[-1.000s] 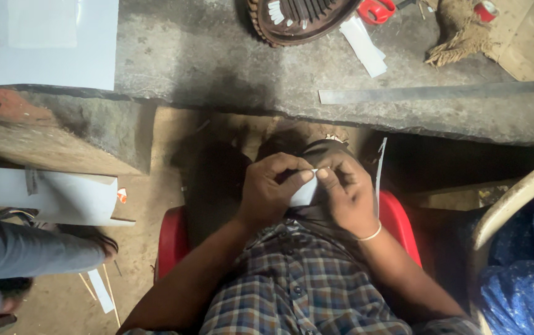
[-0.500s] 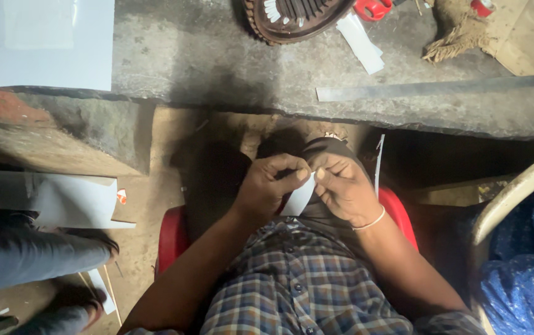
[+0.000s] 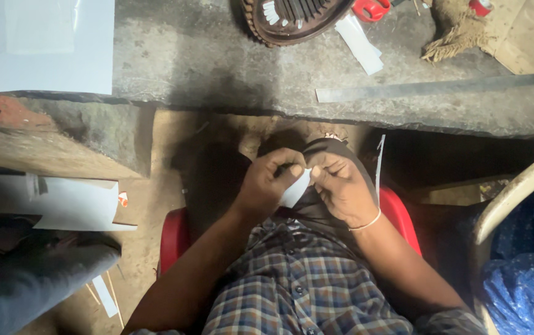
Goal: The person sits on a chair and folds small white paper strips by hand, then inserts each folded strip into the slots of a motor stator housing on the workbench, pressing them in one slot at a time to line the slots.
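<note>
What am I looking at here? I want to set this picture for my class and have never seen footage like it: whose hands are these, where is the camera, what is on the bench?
The camera sits on a person's head and looks down, so you see their own arms, checked shirt and the red seat under them. The left hand and right hand meet at their fingertips and pinch a small white piece, perhaps paper or tape. Above is a grey stone bench. On it lie a white sheet, a dark toothed wheel, a white strip, a long metal ruler and a rag.
</note>
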`<state>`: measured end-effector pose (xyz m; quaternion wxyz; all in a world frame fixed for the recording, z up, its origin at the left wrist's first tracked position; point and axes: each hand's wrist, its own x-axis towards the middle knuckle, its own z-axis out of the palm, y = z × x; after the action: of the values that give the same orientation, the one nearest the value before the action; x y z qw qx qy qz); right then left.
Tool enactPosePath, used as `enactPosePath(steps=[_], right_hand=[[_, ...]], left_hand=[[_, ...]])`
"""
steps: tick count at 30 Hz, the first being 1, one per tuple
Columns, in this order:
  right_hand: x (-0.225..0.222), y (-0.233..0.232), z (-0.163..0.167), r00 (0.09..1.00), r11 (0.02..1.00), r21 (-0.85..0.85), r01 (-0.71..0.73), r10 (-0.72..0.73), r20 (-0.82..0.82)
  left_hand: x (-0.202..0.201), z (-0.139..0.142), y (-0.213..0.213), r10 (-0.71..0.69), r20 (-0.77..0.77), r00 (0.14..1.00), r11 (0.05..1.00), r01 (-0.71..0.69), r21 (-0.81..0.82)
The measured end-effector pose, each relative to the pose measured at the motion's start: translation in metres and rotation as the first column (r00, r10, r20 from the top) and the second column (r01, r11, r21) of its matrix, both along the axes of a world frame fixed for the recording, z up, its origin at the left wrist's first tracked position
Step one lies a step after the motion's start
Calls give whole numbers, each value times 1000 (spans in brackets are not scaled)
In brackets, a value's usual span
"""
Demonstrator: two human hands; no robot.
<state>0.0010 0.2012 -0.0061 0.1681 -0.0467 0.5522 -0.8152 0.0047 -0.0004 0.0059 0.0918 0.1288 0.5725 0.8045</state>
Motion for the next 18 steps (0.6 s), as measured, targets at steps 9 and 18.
enactPosePath(steps=[9,18], right_hand=[[-6,8,-7,1000,1000,-8,1,-1,-19],[-10,-2,-5,1000,993,-120,15,-12,28]], left_hand=[[2,1,3,53,-59,997,998,-54,-13],[5,-2,8,59,-7,998,998,-59,-27]])
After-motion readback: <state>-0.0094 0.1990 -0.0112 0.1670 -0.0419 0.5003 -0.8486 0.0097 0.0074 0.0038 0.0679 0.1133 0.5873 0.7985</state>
